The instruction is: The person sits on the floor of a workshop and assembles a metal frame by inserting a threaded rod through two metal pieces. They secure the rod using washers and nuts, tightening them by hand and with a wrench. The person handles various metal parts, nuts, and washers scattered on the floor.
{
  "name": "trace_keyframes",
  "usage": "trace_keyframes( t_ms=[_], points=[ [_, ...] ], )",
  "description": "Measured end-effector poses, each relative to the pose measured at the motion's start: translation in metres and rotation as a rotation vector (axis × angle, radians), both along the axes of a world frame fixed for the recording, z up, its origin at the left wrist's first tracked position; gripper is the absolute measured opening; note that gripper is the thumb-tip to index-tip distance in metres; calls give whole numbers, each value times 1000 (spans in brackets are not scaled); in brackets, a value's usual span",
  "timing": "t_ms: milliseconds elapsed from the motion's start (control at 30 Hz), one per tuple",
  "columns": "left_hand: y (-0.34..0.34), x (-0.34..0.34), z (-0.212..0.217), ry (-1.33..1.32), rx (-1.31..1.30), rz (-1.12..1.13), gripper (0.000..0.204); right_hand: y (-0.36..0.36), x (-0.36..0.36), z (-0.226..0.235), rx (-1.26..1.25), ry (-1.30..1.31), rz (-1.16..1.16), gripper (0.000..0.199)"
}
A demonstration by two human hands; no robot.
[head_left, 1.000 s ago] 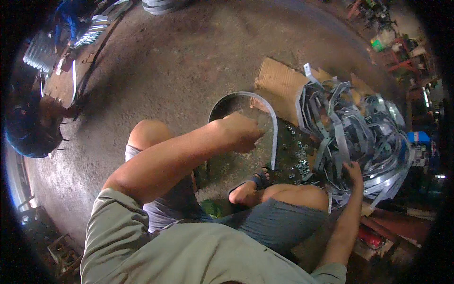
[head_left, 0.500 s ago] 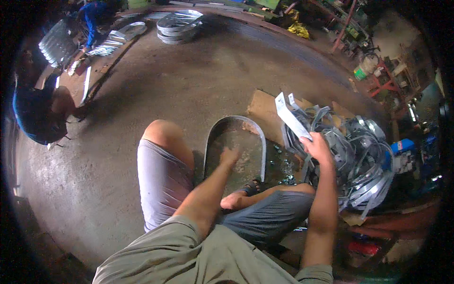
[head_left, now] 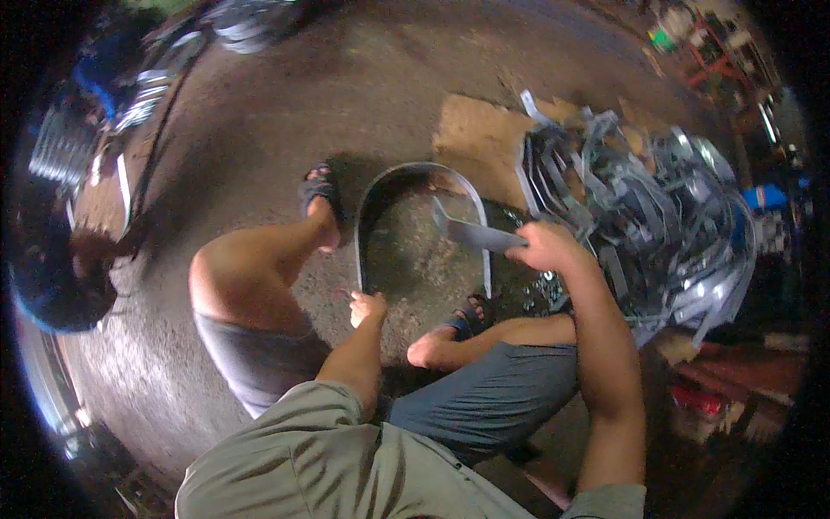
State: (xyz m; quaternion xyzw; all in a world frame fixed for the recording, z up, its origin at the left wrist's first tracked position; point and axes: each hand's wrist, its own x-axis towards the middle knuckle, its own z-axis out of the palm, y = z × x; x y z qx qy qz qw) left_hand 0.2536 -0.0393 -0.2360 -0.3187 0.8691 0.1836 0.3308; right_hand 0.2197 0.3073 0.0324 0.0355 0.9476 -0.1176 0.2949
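Note:
A flat metal strip [head_left: 480,235] with a bent-up end is gripped in my right hand [head_left: 546,248], held over the right leg of a U-shaped metal band [head_left: 358,238]. The band rests on the floor between my feet, its curve away from me. Close to the end of its left leg is my left hand [head_left: 369,308], fingers drawn together. Something small and reddish shows at those fingertips, too blurred to name.
A heap of bent metal strips [head_left: 622,208] lies at the right, with flattened cardboard [head_left: 475,138] beside it. Small metal bits [head_left: 540,281] are scattered near my right foot. At the far left, a person in dark blue [head_left: 56,268] is close to more metal strips.
My right hand has brought the strip from the heap leftward to the band. My left hand has moved back from inside the band to its left end. The view has shifted.

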Motion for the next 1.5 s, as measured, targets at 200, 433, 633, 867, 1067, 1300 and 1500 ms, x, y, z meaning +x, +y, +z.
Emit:
trace_keyframes(
  t_ms=[200, 433, 633, 867, 1067, 1300, 1500],
  points=[
    [-4, 7, -49, 189, -62, -124, 28, -17, -24, -2, -17, -70, -48, 43],
    [6, -20, -37, 332, 35, -189, 30, -24, -40, -18, -123, -113, -136, 47],
    [52, -60, 25, 406, 145, -34, 51, -14, -28, -6, -109, -144, -176, 45],
    [100, -50, 66, 398, 873, 387, 66, -36, -4, 39, -1, -109, -188, 42],
    [155, -45, 196, 181, 1420, 828, 66, -66, 27, 63, 235, 13, 75, 40],
    [137, -67, 161, 230, 1332, 1106, 46, -58, 12, 76, -319, 329, 118, 32],
    [63, -76, 27, 203, 1405, 1109, 41, 47, -11, 38, -278, 841, -410, 37]
  ],
)
